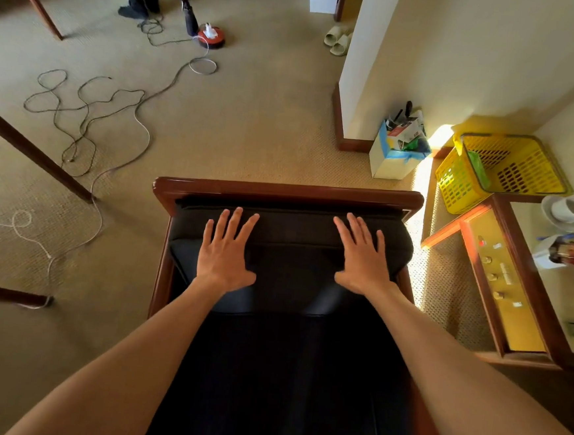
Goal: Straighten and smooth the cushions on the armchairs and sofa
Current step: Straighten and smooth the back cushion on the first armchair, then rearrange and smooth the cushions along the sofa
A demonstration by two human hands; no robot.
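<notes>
Armchair point(287, 196), centre frame: black back cushion point(289, 252) seated w/in wood frame. Left hand point(226, 252) & right hand point(365, 257) both flat, fingers spread, pressing its face; gripping nothing. Judged: smoothing in progress here; seat cushion, other chairs & sofa outstanding, not in view.

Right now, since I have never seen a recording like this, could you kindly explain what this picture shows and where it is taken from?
There is no machine here. A person wears a camera on the head, looking down at their own bare arms. The left hand and right hand lie flat, fingers spread, on the black back cushion of a wooden armchair. Nothing is held. Around it are carpet with loose cables, a yellow basket and a side table with a cup.
</notes>
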